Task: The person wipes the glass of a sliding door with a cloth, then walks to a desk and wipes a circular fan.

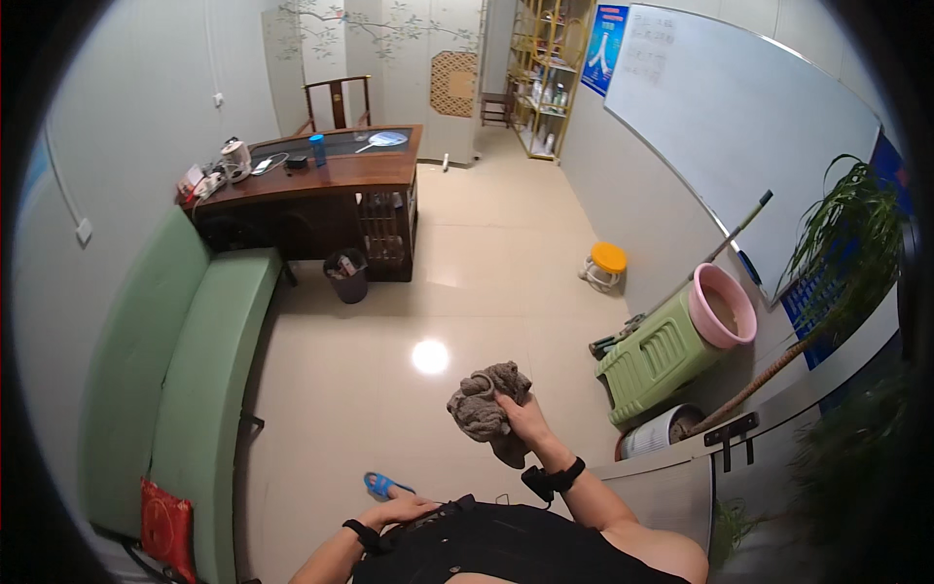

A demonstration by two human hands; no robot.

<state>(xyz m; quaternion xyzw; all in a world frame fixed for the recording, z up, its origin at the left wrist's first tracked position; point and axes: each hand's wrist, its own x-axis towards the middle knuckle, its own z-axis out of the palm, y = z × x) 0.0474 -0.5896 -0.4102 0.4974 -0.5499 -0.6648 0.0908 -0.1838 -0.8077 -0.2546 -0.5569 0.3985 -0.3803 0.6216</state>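
A bunched grey-brown towel (480,405) is gripped in my right hand (524,420), held out in front of my body above the tiled floor. Part of the cloth hangs below the fingers. My left hand (403,509) lies against the black garment (496,544) at my waist, and its fingertips are partly hidden there. Each forearm wears a black strap, the right one (565,478) with a small dark box on it. A blue slipper (383,483) on my foot shows just beyond the left hand.
Along the left wall runs a green sofa (197,350) with a red cushion (166,522). Ahead stand a wooden desk (314,193) and a waste bin (347,281). On the right are a yellow-topped stool (608,257), green plastic stools (660,350) bearing a pink basin (700,306), and a potted plant (759,379).
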